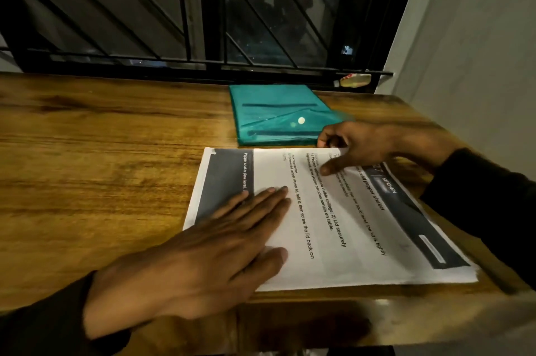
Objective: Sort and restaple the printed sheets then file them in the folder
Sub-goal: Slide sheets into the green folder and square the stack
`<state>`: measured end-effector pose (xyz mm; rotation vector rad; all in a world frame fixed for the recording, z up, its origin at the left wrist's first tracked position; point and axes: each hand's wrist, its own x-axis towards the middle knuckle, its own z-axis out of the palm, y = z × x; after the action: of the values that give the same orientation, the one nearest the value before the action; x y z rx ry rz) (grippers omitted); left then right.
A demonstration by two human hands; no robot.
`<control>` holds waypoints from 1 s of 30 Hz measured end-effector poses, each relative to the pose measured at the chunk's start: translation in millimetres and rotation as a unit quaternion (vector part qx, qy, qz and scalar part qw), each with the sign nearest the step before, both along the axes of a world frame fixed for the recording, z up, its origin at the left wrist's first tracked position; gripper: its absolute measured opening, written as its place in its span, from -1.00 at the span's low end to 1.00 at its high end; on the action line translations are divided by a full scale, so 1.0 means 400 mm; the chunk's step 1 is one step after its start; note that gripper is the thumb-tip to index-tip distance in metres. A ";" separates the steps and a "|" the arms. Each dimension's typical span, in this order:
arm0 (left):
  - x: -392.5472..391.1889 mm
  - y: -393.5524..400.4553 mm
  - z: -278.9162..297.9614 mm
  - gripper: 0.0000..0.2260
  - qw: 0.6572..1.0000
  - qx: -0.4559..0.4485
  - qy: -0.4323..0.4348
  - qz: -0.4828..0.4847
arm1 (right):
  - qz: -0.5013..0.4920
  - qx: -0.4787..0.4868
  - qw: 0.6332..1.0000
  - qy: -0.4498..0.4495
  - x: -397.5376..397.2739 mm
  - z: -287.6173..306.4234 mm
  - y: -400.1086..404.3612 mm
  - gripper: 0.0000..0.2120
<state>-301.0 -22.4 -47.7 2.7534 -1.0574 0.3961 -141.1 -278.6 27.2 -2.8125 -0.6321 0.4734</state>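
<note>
Head view of a wooden table (pixel 101 152) set against a barred window (pixel 174 7). A stack of printed sheets (pixel 333 225) lies flat at the centre of the table, turned sideways to the viewer, its top page bearing dark header bands and lines of text about a pepper shaker. The left hand (pixel 208 254), entering from 7 o'clock, rests palm-down on the near-left part of the top sheet, fingers straight and held together, thumb spread toward the page's middle. The right hand (pixel 356 147), entering from 3 o'clock, lies on the far edge of the stack; its fingers are curled at the paper's edge and its thumb lies on the page, though motion blur hides whether a sheet is actually pinched. Just beyond the stack, at 12 o'clock, a teal snap-button folder (pixel 275 112) lies closed and flat, its near-right corner covered by the right hand. On the window sill at 1 o'clock sits a small pale object (pixel 355 80), too blurred to identify. A plain grey wall (pixel 478 51) bounds the table at 2 o'clock; the window glass is dark.
</note>
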 end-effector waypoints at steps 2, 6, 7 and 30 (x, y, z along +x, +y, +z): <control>0.015 0.005 -0.001 -0.48 0.996 0.011 0.093 0.001 | 0.003 -0.014 1.000 -0.003 0.016 0.003 0.006 -0.60; 0.020 -0.009 0.039 -0.36 0.981 0.044 0.187 0.010 | -0.002 -0.053 0.998 -0.017 0.019 0.011 0.012 -0.52; 0.021 -0.009 0.039 -0.34 0.979 0.050 0.196 0.011 | -0.004 -0.064 0.998 -0.015 0.018 0.013 0.012 -0.49; 0.056 -0.013 0.045 -0.32 0.971 0.087 0.222 0.036 | 0.039 0.043 0.995 -0.079 -0.033 0.064 0.066 -0.88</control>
<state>-278.7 -27.6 -29.6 2.8342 -0.9116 -0.3111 -154.1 -252.3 52.7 -2.7700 -0.7780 0.2328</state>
